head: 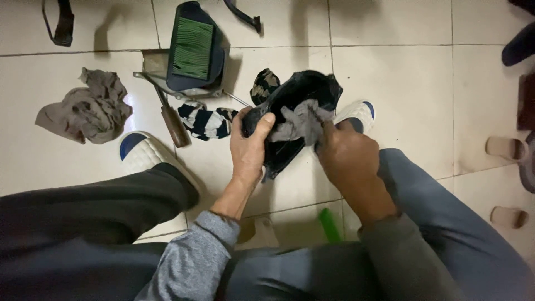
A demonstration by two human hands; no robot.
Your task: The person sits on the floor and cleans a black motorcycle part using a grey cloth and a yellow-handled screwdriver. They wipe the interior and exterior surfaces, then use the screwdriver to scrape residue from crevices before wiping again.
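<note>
Looking down past our knees, we see our left hand (249,146) gripping the near-left edge of a black cover (301,106), thumb over the rim, fingers clamped on it. Our right hand (346,156) pinches a grey rag (298,124) with its fingers shut on it, pressed into the cover's hollow, above the floor (401,89). Farther left lie a striped cloth (206,121), a screwdriver (171,124) and a crumpled rag (86,108); beyond stands an air filter (192,47).
</note>
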